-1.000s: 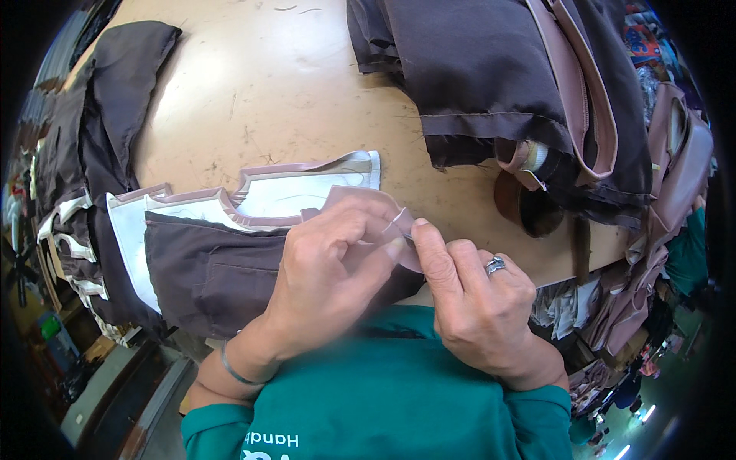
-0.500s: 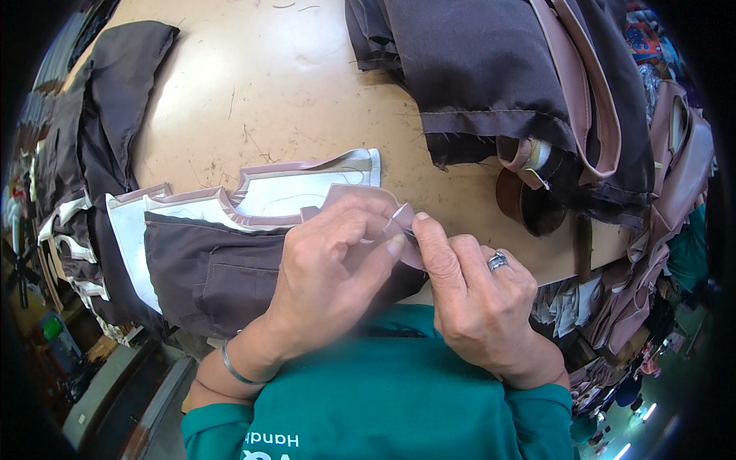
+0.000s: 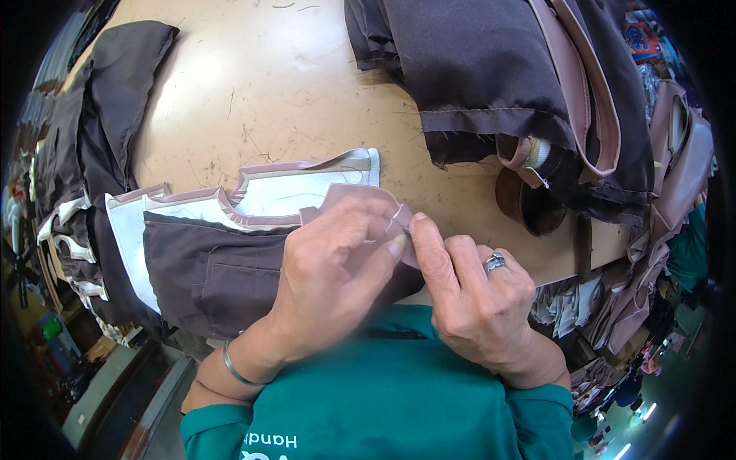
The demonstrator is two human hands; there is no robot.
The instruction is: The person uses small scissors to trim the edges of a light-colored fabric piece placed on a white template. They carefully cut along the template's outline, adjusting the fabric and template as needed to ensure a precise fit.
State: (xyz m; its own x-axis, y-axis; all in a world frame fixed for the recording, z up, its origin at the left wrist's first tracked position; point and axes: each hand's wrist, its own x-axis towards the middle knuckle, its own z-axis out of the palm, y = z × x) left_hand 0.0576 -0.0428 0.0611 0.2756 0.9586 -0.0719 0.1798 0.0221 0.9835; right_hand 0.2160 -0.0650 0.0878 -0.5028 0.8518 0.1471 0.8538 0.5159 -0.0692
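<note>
A pinkish leather piece (image 3: 360, 193) with a pale cut edge is pinched between the thumb and fingers of my left hand (image 3: 330, 268). My right hand (image 3: 483, 299), with a ring on it, is closed at the same edge, its index finger pressed against the leather. Something small and dark shows by the fingertips; what it is stays hidden. Under and beside my left hand lies a white-backed panel (image 3: 299, 188) with pinkish leather borders. Dark brown lining fabric (image 3: 184, 268) with a stitched pocket outline covers the panel's near part.
Dark brown fabric pieces with pinkish straps (image 3: 598, 115) are heaped at the far right, a brown roll (image 3: 529, 203) below them. More dark fabric (image 3: 115, 92) hangs over the table's left side. Loose threads dot the tan table (image 3: 253, 92). Pinkish leather pieces (image 3: 675, 169) hang beyond the right edge.
My right hand has shifted very slightly left, toward my left fingertips. The small pale-edged flap of leather between the hands has turned a little. The rest stays put.
</note>
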